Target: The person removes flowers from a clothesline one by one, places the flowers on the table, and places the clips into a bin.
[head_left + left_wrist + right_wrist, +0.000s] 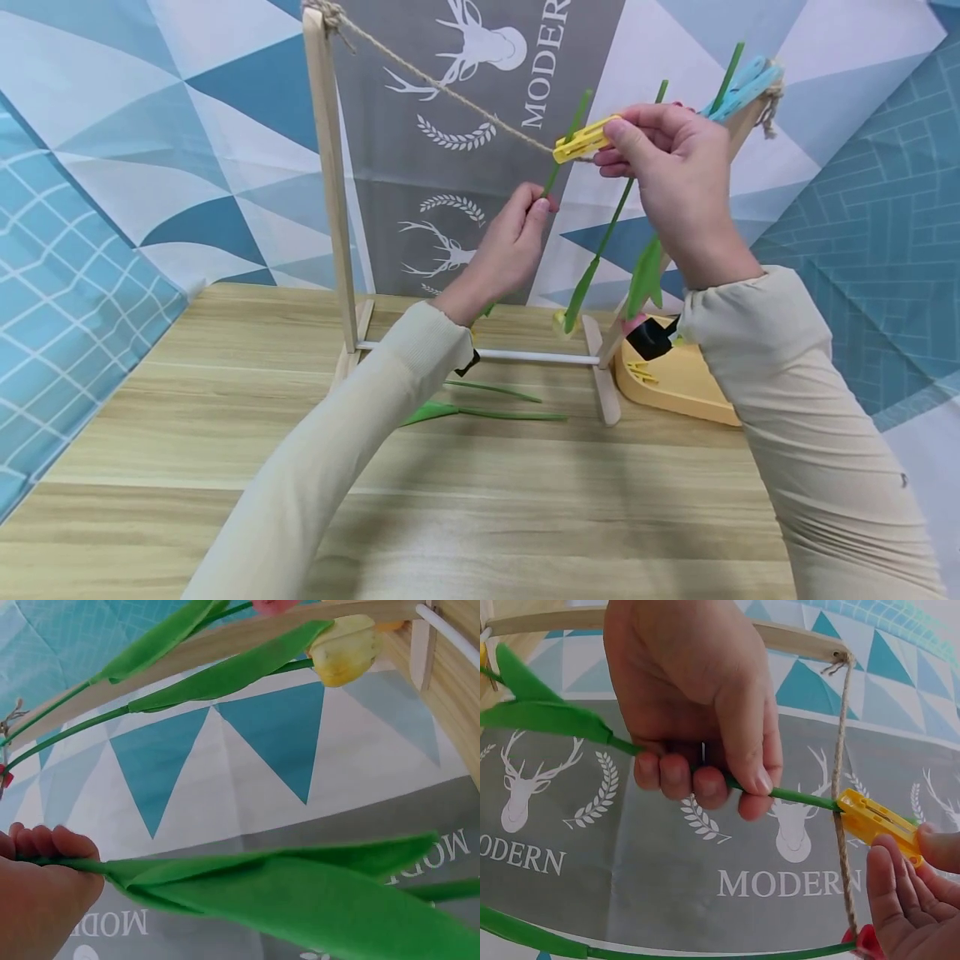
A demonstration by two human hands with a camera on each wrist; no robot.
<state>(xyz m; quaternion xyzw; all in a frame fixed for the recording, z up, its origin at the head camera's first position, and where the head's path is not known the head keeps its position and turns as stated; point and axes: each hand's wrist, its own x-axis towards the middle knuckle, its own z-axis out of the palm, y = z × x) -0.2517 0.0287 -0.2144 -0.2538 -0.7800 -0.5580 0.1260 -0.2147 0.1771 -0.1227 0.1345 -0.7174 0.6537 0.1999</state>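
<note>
My left hand (504, 237) grips the green stem (552, 180) of an artificial flower, whose broad leaves (262, 889) spread beyond the fist in the left wrist view. The bloom of that flower is hidden. My right hand (678, 171) pinches a yellow clothespin (583, 140) between thumb and fingers. At the twine (457, 97), the clothespin's front end sits over the upper part of the stem. To the right hang a yellow tulip (343, 652) and a pink flower (276, 604). A blue clothespin (750, 83) and a red clothespin (868, 943) are on the twine near them.
Two wooden posts, the left post (330, 183) seen whole, carry the twine; a white rod (536, 357) joins their feet. More green stems (513, 415) lie on the wooden table (480, 517). An orange tray (690, 404) with yellow pieces stands at the right.
</note>
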